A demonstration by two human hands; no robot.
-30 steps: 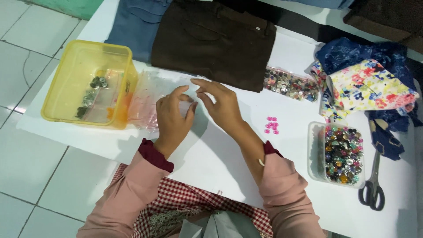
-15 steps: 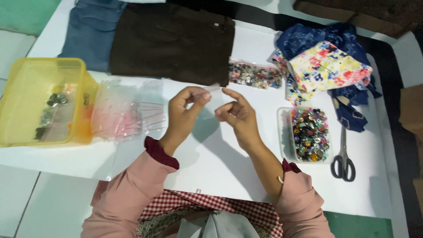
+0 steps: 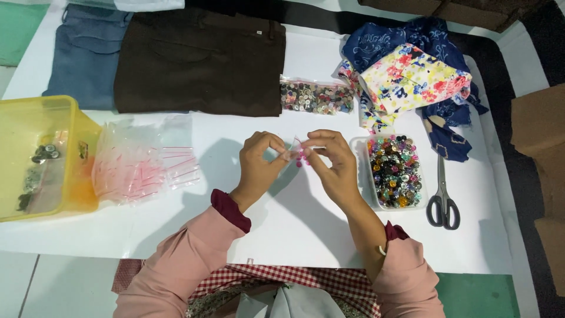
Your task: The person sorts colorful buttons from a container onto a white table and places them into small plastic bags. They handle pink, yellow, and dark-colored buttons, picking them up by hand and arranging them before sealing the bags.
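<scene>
Clear crinkly plastic bag [image 3: 296,147] — pink buttons [image 3: 303,158]

Small clear bag [image 3: 296,147] between both hands; clear red-striped bags [image 3: 144,168] left; button-filled bag [image 3: 316,97] above

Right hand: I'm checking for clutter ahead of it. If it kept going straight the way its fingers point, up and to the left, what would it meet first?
The right hand would first meet the small clear bag pinched at its fingertips, then the left hand right behind it. Farther along lies the brown garment, though height above the table is unclear.
</scene>
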